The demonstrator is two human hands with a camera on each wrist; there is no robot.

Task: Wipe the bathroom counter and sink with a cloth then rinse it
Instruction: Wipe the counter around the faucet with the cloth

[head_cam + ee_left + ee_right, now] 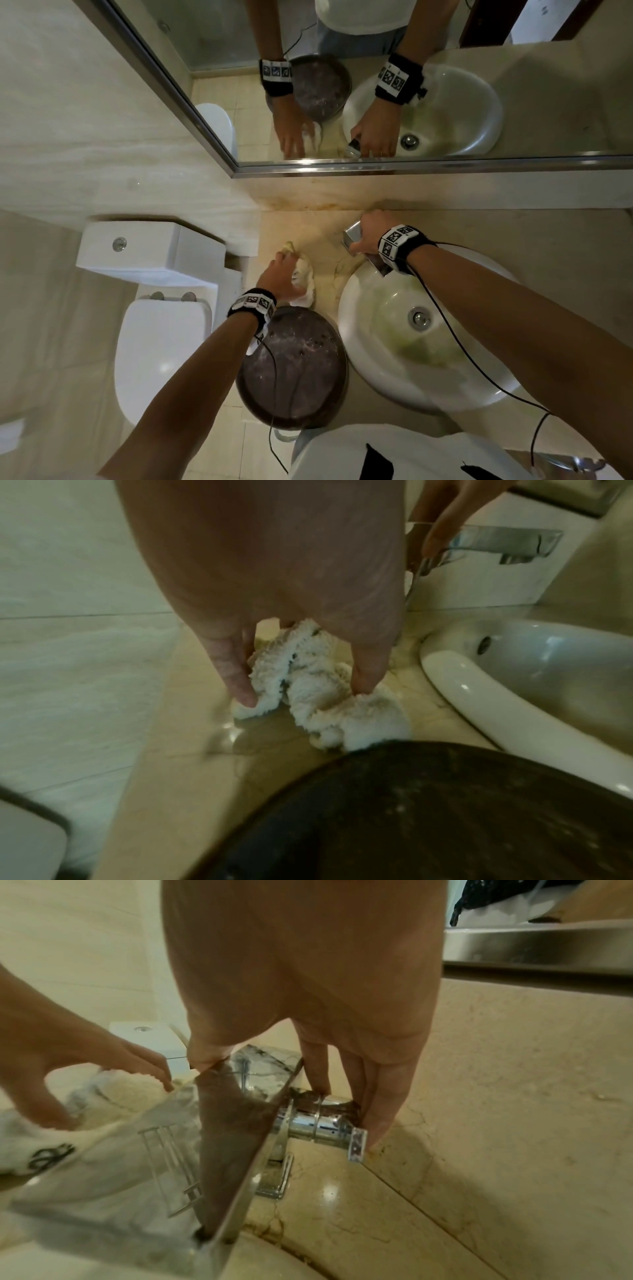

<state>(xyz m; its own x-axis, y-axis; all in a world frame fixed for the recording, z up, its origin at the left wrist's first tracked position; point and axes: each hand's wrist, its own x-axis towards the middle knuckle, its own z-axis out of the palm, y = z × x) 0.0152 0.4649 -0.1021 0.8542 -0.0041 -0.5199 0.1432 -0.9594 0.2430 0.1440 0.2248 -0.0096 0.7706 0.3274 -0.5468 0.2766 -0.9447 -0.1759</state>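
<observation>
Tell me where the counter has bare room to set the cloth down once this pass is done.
Most bare room: the counter right of the sink, back to the wall. A narrower strip runs behind the faucet below the mirror. Left of the sink is crowded: the left hand with the cloth, then the dark round tray.

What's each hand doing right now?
Left hand: grips the cloth on the counter.
Right hand: grips the faucet, fingers curled round it.
</observation>
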